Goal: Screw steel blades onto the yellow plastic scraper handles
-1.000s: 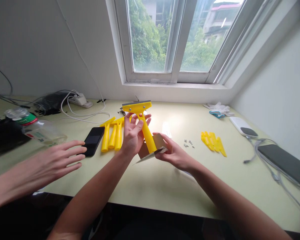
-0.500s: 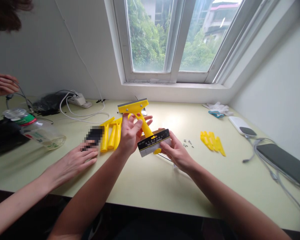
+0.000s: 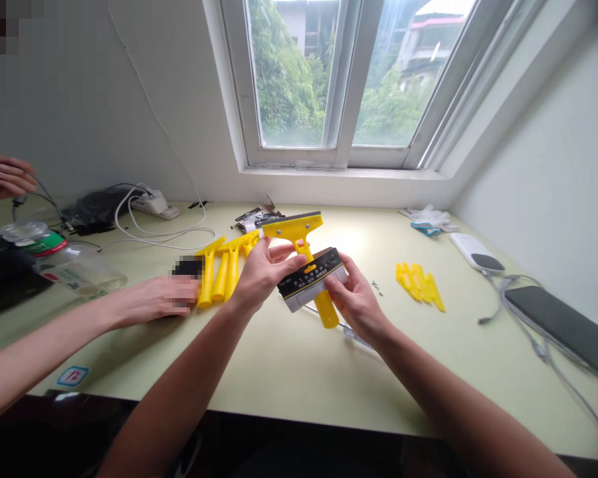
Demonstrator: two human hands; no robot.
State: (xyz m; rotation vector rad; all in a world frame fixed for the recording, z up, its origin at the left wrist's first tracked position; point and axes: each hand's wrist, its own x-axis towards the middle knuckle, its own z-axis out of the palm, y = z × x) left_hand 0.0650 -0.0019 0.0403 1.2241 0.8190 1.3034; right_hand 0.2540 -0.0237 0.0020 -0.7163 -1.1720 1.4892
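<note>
Pale green tabletop (image 3: 259, 392) spreads beneath everything, and a co-worker's hand (image 3: 165, 295) lies on it to my left, by a dark, blurred-out object.

Held up between my hands, above the middle of the table, is a yellow scraper (image 3: 295, 230), head up and handle slanting down to the right. It looks fully put together to me: a dark strip runs along its top edge, and two screws sit in the head. My left hand (image 3: 259, 275) is closed around the upper handle, just under the head, thumb reaching to the card.

On the table just beyond my left wrist lie more yellow handles (image 3: 220, 279); I make out three, and no dark strip on any, so I'd judge those unfinished.

Black and white, the printed card (image 3: 311, 282) crosses the front of the scraper's handle, whose end shows below it. My right hand (image 3: 356, 292) pinches the card's right end between thumb and fingers. I'd call the carding part-done; whether the card wraps round behind, I can't tell.

Smaller again, flat yellow pieces (image 3: 418, 285) lie loose to the right, apparently unused, and near them a few tiny metal bits (image 3: 377, 288), probably spare screws.
</note>
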